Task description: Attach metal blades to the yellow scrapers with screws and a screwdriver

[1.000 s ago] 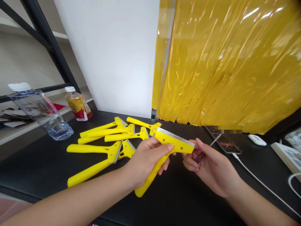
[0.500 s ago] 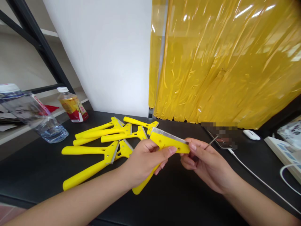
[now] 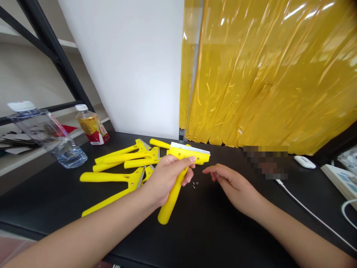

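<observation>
My left hand point(image 3: 166, 178) is closed around a yellow scraper point(image 3: 171, 201), its thumb pressed on the head just below the pale metal blade point(image 3: 192, 148). The scraper's handle points down toward me, and small holes show in its head. My right hand point(image 3: 237, 188) hovers to the right over the table, index finger stretched out and the other fingers bent under it; I see nothing in it. Between the hands lie a few tiny metal screws and a nut point(image 3: 194, 185). More yellow scrapers point(image 3: 104, 178) lie in a loose group left of my left hand, partly covered by that forearm.
A tilted clear water bottle point(image 3: 67, 152) and a smaller drink bottle point(image 3: 93, 128) stand at the left. A white cable point(image 3: 304, 210) runs across the black table point(image 3: 223, 238) at the right, near a white earbud case point(image 3: 305, 162). Yellow film point(image 3: 251, 93) hangs behind.
My right hand has let go of the scraper's head and moved down and slightly right. The thin metal rod in it is out of sight. The screws and nut have come into view.
</observation>
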`<state>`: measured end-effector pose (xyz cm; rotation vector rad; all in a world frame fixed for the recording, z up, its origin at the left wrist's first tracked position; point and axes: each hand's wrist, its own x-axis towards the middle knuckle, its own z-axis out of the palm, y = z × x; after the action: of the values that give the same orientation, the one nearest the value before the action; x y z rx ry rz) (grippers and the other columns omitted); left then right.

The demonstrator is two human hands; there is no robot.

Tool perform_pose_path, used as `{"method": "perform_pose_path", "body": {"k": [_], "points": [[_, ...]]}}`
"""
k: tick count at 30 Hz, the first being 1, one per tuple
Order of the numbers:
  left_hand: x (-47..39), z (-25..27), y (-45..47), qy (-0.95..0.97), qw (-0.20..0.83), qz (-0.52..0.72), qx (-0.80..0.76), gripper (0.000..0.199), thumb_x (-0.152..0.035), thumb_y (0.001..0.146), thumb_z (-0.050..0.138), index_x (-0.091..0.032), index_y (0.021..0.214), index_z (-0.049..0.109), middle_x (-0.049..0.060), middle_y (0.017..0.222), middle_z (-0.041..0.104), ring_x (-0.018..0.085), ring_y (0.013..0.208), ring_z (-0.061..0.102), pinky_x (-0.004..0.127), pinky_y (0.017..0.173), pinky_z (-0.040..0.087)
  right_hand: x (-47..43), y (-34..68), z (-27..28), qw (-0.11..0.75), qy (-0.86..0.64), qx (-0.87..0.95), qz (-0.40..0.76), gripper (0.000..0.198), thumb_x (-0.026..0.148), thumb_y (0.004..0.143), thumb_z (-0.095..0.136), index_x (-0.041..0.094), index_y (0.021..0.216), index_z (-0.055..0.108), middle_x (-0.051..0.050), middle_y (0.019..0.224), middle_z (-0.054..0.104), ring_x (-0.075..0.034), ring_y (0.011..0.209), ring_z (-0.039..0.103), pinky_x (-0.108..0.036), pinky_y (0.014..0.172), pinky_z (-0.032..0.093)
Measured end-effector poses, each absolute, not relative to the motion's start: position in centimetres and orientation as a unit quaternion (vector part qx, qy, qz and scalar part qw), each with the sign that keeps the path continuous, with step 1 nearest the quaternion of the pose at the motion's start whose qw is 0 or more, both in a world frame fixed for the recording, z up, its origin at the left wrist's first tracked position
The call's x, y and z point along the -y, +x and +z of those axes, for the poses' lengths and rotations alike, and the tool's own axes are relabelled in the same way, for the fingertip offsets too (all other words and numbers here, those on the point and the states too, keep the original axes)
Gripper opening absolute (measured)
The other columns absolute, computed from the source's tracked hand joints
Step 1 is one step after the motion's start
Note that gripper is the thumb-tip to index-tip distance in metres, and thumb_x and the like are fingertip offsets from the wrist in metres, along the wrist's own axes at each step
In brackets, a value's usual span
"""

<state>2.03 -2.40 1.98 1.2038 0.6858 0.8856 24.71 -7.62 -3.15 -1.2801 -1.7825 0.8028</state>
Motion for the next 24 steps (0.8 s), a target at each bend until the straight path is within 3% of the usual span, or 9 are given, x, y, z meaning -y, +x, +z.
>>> {"method": "perform_pose_path", "body": {"k": [8,20,24], "points": [[2.6,1.6,2.2,0.534,0.686,0.389,-0.306,0.03,-0.039,0.089,0.075,-0.016,0.074,0.063,-0.003,0.051,0.05,0.009,0.048,0.044,0.023,0.051,0.035,7.6,23.0,-4.5,0.246,-0.49,0.819,0.17,0.042,0.011,0.099,0.049,0.027,0.132,0.07,-0.003,0.095,0.059,-0.016,0.081,0.058,-0.031,0.076,0.048],[2.6,1.6,2.2,0.543,0.677,0.382,-0.317,0.032,-0.041,0.09,0.073,-0.016,0.073,0.062,-0.003,0.051,0.049,0.009,0.048,0.044,0.023,0.05,0.034,7.8,23.0,-4.5,0.196,-0.507,0.834,0.091,0.019,0.022,0.101,0.058,0.026,0.11,0.073,-0.003,0.1,0.066,-0.018,0.087,0.066,-0.034,0.08,0.051],[2.6,1.6,2.1,0.542,0.677,0.383,-0.318,0.032,-0.041,0.09,0.073,-0.016,0.075,0.062,-0.003,0.052,0.049,0.009,0.048,0.044,0.023,0.051,0.036,7.8,22.8,-4.6,0.208,-0.5,0.835,0.093,0.02,0.022,0.1,0.06,0.025,0.117,0.071,-0.004,0.101,0.067,-0.018,0.09,0.067,-0.032,0.081,0.052]]}}
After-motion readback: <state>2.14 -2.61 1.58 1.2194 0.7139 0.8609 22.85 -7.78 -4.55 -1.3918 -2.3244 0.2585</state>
